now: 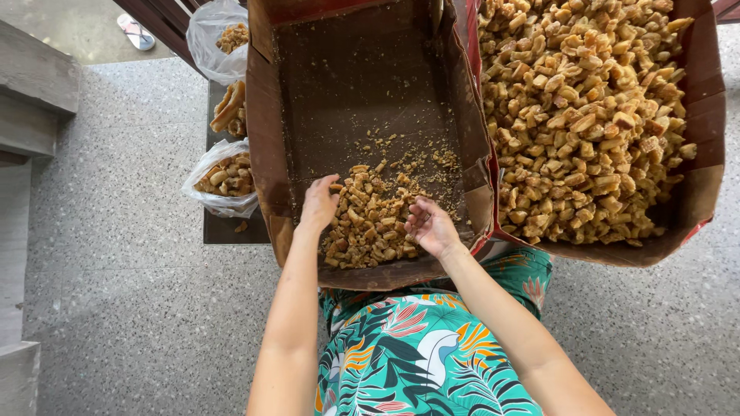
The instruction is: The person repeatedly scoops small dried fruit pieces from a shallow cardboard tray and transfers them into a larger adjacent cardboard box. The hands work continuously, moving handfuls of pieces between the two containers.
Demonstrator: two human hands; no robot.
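Brown fried snack pieces (pixel 368 223) lie heaped in the near corner of a mostly emptied cardboard box (pixel 266 131). The left hand (pixel 319 203) rests on the heap, fingers loosely curled; the right hand (pixel 432 226) cups its other side, half open. A fuller box (pixel 705 115) stands just beside it.

arms: bare, no sleeves | garment (pixel 420 350): teal, tropical leaf print, orange, white accents

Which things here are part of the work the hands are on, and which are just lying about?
In hand: left hand, right hand, the small pile of brown chunks, the near-empty cardboard box.

Lying about: full box of chunks, three plastic bags of chunks, sandal on the floor.
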